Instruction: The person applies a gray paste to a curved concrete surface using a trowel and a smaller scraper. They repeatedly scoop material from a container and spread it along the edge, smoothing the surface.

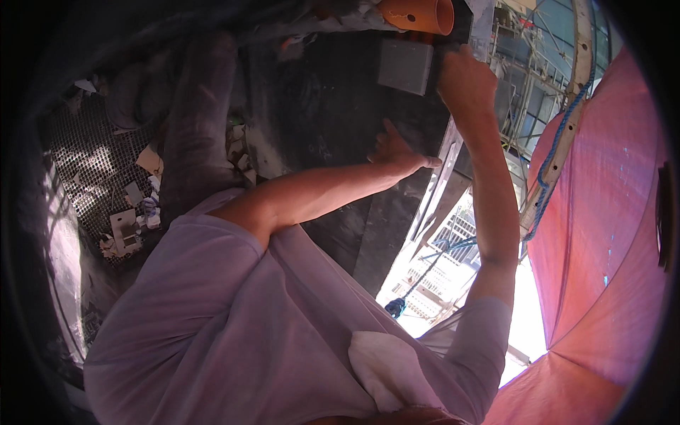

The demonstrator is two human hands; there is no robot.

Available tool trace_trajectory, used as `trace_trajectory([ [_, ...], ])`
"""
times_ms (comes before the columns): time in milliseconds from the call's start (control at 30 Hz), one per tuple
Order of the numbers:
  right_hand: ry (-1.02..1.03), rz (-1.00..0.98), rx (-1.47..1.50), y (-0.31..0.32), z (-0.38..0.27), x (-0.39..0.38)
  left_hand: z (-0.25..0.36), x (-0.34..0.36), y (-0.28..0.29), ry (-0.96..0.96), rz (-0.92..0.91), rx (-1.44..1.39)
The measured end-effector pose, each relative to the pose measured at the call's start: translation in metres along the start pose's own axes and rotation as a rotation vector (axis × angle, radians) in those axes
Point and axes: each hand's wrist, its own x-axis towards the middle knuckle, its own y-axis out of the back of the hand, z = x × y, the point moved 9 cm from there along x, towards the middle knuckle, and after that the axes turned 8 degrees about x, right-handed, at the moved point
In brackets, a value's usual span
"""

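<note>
Loose folds of a mauve-grey shirt (pixel 212 304) lie closest, with a white cloth (pixel 389 365) hanging at the chest; beyond them stands the dark panel (pixel 319 99), the thing being worked on and the landmark for everything else. Against the panel's lower right part, the left hand (pixel 398 154) is partly spread, index finger raised and thumb reaching toward the metal edge strip (pixel 430 195) along the panel's right side. Near the panel's upper right corner, the right hand (pixel 467 78) is curled, just beside a square grey plate (pixel 405 66) on the panel; what its fingers grip, if anything, I cannot tell. The step in hand looks like steadying or adjusting at that edge, and the next move seems to call for a firm left hand while the right works the corner. The panel's face is scuffed and dusty. An orange pipe (pixel 425 15) sits above it; left of it, cardboard scraps (pixel 126 232) litter a mesh floor (pixel 95 166). Right of it are a blue rope (pixel 544 177), scaffolding (pixel 531 92) and a reddish tarpaulin (pixel 602 212) in strong daylight.
</note>
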Motion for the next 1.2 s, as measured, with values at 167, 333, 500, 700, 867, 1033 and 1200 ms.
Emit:
trace_trajectory([
  [167,-0.019,-0.003,-0.001,-0.001,0.000,-0.006,0.000,0.001,0.001,-0.013,-0.023,-0.035],
  [333,-0.002,0.017,-0.005,-0.004,0.000,-0.014,-0.003,0.000,-0.001,-0.020,-0.036,-0.042],
  [500,0.032,0.064,-0.008,0.005,-0.012,-0.034,-0.002,0.004,-0.003,-0.017,-0.036,-0.048],
  [700,0.038,0.044,0.010,0.000,-0.017,-0.054,-0.002,0.001,-0.004,-0.015,-0.030,-0.039],
  [867,0.054,0.024,0.027,-0.003,-0.021,-0.073,-0.006,0.007,-0.008,-0.016,0.010,-0.008],
  [1033,-0.017,-0.106,0.024,-0.015,-0.018,-0.084,-0.007,0.012,-0.011,0.020,-0.009,0.043],
  [1200,0.003,-0.144,0.060,-0.019,-0.015,-0.088,-0.002,0.003,-0.005,-0.012,-0.031,0.019],
])
